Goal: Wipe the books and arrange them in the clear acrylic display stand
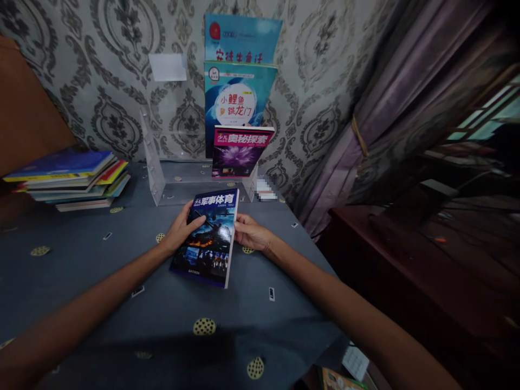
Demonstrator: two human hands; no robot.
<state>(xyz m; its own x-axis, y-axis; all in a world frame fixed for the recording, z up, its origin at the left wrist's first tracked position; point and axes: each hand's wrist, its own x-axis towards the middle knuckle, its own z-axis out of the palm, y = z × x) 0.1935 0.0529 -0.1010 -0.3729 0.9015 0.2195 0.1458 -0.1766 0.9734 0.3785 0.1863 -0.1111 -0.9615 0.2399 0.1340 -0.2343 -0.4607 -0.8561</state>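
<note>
A dark blue book (pixel 211 227) with a military picture on its cover is held between my two hands above the table. My left hand (pixel 181 226) grips its left edge, thumb lying over the cover. At the right edge, along the white page side, my right hand (pixel 252 233) is closed on the same book; some of its fingers are hidden. Just beyond stands a clear acrylic book rack (pixel 156 176). In its right part, a purple book (pixel 238 154), a teal book (pixel 239 97) and a blue book (pixel 244 38) stand in rising tiers.
A stack of several books (pixel 77 181) lies at the table's left. The table (pixel 158 319) has a grey-blue cloth with pineapple prints. Patterned wallpaper is behind, with a purple curtain (pixel 345 146) at the right. A dark red cabinet (pixel 365 238) adjoins the table's right edge.
</note>
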